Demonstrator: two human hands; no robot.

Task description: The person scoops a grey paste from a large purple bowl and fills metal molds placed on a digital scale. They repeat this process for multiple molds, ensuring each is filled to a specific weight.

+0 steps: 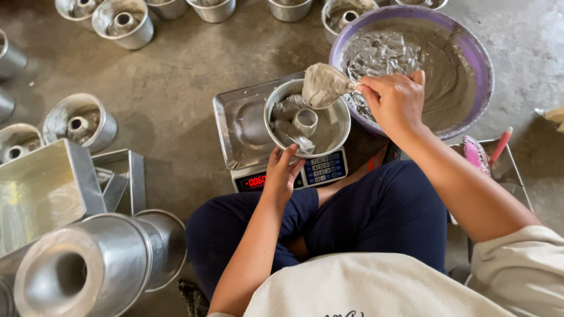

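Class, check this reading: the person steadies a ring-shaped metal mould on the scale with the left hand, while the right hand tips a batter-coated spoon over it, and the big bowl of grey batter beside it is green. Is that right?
One detail is wrong: the big bowl of grey batter is purple, not green, as the head view shows. The rest stands: the left hand steadies the ring-shaped metal mould on the scale, and the right hand tips the batter-coated spoon over it.

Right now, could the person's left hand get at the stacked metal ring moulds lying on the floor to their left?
Probably yes: the left hand only rests on the round metal mould on the scale, and nothing blocks the way to the stacked ring moulds.
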